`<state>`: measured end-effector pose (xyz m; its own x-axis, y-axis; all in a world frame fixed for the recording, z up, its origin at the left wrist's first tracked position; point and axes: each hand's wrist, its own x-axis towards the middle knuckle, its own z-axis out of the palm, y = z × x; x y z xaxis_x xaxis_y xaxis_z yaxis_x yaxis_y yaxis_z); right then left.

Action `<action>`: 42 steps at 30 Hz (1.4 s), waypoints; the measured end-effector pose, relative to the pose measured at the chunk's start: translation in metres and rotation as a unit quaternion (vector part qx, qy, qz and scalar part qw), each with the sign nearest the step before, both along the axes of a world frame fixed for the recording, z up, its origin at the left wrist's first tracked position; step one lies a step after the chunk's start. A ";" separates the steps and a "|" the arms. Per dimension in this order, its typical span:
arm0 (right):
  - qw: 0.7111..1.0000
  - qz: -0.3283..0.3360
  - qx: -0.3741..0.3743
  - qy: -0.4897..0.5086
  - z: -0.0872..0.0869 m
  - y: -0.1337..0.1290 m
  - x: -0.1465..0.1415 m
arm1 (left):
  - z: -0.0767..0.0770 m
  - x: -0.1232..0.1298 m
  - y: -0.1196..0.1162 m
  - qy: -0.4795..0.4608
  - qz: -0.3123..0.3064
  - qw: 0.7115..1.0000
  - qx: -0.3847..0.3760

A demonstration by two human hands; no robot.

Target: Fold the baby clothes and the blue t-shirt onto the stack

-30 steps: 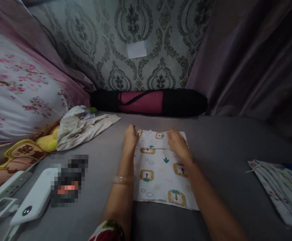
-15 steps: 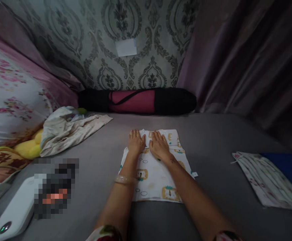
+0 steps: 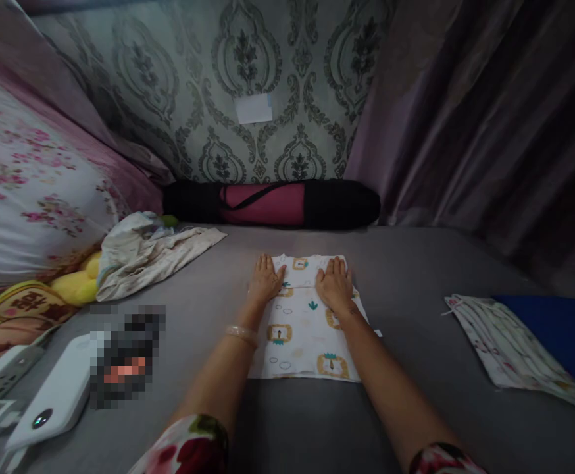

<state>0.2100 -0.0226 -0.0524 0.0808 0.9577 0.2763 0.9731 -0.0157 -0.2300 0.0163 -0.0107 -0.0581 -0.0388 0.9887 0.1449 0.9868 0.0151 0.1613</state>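
A white cloth garment (image 3: 300,329) printed with tan lion faces and green leaves lies flat before me, its far end folded over into a band. My left hand (image 3: 266,278) rests on the far left corner of that band, fingers stretched out and thumb apart. On the far right corner lies my right hand (image 3: 335,284), palm down with its fingers extended. Both hands press on the fabric without gripping it. A small white tag sticks out at the garment's right edge, beside my right forearm.
Crumpled pale cloth (image 3: 142,257) lies at the left near a yellow plush toy (image 3: 77,286). Closer in are a white power bank (image 3: 58,388) and a power strip (image 3: 8,372). Folded striped fabric (image 3: 504,349) sits right, by a blue item (image 3: 558,332). A black-and-pink bag (image 3: 262,204) lines the wall.
My right hand has slid rightward along the folded band to its right corner. My left hand has stayed near the left corner. The camera view has shifted slightly.
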 end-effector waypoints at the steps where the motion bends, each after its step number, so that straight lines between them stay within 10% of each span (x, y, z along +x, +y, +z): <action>1: 1.000 0.000 0.004 0.005 0.000 0.000 0.001 | 0.000 -0.006 -0.001 -0.010 -0.014 1.000 -0.004; 15: 0.982 0.087 -0.159 -0.043 0.034 0.012 0.029 | 0.023 -0.029 0.005 -0.003 -0.091 0.993 -0.077; 22: 0.973 0.204 -0.077 -0.074 0.029 0.022 0.040 | 0.026 -0.009 0.000 0.036 -0.156 0.987 0.007; 31: 0.979 0.179 -0.080 -0.053 -0.002 0.031 0.042 | 0.003 -0.019 0.009 0.000 -0.133 0.991 -0.028; 42: 0.958 0.273 -0.023 -0.084 0.022 0.020 0.014 | 0.028 0.014 0.001 0.048 -0.186 0.981 0.033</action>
<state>0.2239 -0.0025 -0.0306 -0.4769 0.8562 0.1988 0.8628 0.4991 -0.0798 0.0306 -0.0099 -0.0304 0.3404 0.9198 0.1950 0.9326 -0.3567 0.0547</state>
